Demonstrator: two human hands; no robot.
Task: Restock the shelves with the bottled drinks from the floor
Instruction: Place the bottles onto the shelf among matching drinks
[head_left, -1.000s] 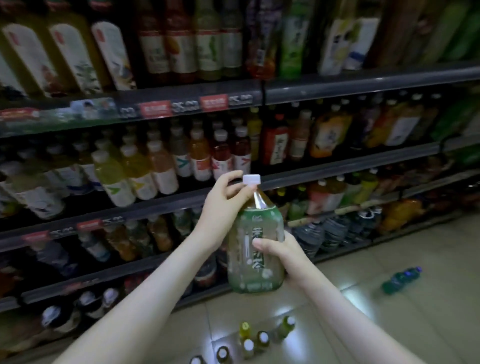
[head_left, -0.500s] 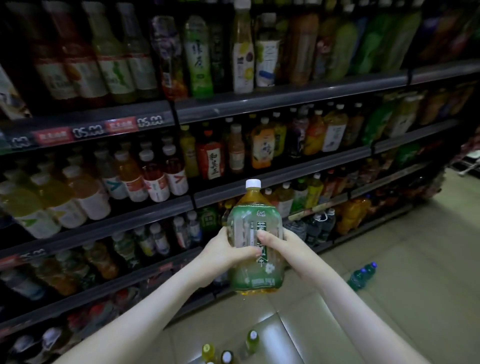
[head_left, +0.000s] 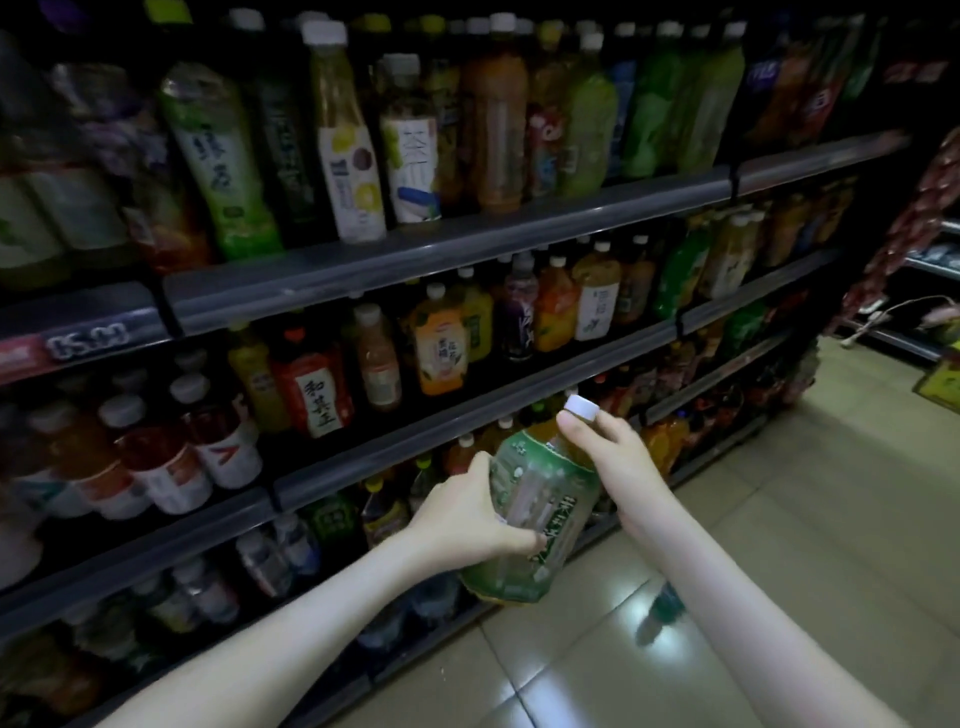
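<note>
Head view: I note the green tea bottle (head_left: 535, 512) held tilted in front of the lower shelf (head_left: 467, 431), presumably to angle it into a gap. Left hand (head_left: 470, 512) wraps the body, fingers clamped on the label. Right hand (head_left: 615, 454) pinches the neck beneath the white cap (head_left: 582, 407).

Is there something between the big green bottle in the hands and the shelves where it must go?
No free object hangs between. The green bottle, tilted in the left hand and right hand, faces shelves whose front rows look full of bottles; no open slot is visible.
</note>
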